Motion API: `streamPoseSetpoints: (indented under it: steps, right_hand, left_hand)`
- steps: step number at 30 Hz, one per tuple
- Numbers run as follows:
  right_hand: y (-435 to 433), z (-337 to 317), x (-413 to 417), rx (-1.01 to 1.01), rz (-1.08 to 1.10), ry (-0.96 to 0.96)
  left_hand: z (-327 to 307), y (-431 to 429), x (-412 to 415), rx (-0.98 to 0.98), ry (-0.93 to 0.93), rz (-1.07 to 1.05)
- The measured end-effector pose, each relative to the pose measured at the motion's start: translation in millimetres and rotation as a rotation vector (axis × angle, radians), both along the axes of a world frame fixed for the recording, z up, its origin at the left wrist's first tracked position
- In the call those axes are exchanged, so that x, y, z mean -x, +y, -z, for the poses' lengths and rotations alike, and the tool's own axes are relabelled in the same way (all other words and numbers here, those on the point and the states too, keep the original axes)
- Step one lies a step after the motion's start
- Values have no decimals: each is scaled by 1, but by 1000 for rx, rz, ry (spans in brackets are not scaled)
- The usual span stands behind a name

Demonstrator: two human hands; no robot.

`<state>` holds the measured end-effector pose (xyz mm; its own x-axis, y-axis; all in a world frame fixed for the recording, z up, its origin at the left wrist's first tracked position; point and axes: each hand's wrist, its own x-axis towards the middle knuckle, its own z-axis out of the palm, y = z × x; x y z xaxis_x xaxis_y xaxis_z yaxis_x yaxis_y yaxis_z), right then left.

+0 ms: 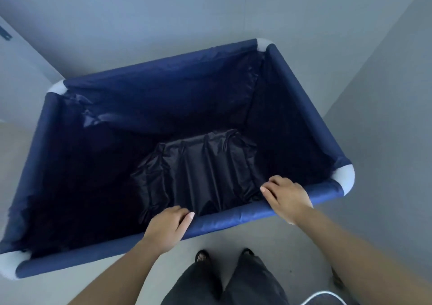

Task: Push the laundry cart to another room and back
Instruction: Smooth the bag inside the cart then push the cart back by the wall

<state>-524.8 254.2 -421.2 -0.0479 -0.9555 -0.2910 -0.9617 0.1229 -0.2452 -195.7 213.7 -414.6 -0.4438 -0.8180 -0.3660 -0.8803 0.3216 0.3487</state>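
The laundry cart [229, 218] is a large blue fabric bin with white corner joints, and it fills most of the head view right in front of me. Its dark liner sags inside, and a crumpled dark fabric [198, 171] lies at the bottom. My left hand [167, 228] is wrapped over the near rim rail, left of the middle. My right hand [286, 198] grips the same rail further right, close to the near right corner joint [344, 176].
A grey wall [140, 19] stands just beyond the cart's far rim, and a second wall [385, 117] runs close along its right side. A pale door or panel [14, 54] is at the left. Light floor [131, 265] and my feet show below.
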Motion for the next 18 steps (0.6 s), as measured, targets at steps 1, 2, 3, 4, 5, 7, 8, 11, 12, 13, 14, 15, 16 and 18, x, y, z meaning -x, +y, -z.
streamPoseSetpoints:
  steps: [1,2,3,4,5,7,8,11,12,13,14,15,16,18]
  right_hand:
    - [4,0,-7,17,-37,7]
    - [6,-1,-14,22,-85,-7]
    - [7,-3,-23,16,-135,-32]
    - [8,-4,-32,11,-175,-58]
    - [8,-5,-42,12,-207,-77]
    - [5,-6,-60,14,-241,-92]
    - [3,-6,-68,15,-237,-89]
    - [2,-6,-91,17,-215,-73]
    - [2,-7,-100,19,-215,-65]
    - [2,-7,-110,18,-214,-55]
    - [3,-7,-120,16,-211,-42]
    - [3,-7,-131,16,-204,-22]
    - [4,-5,-143,21,-192,7]
    - [5,-2,-164,45,-142,83]
  left_hand:
    - [-3,-1,1,-14,-2,-3]
    - [-4,0,2,-31,-11,-4]
    - [-5,1,2,-44,-25,-3]
    - [-6,3,1,-54,-35,-1]
    - [-7,5,-1,-61,-33,-3]
    - [-9,8,-9,-61,-10,3]
    - [-9,8,-15,-61,-1,16]
    - [-9,7,-40,-68,2,24]
    - [-9,6,-51,-69,-3,17]
    - [-9,6,-62,-71,-9,12]
    - [-8,5,-74,-70,-13,13]
    - [-8,4,-85,-66,-18,21]
    - [-8,2,-97,-60,-25,37]
    - [-6,-2,-122,-38,-42,87]
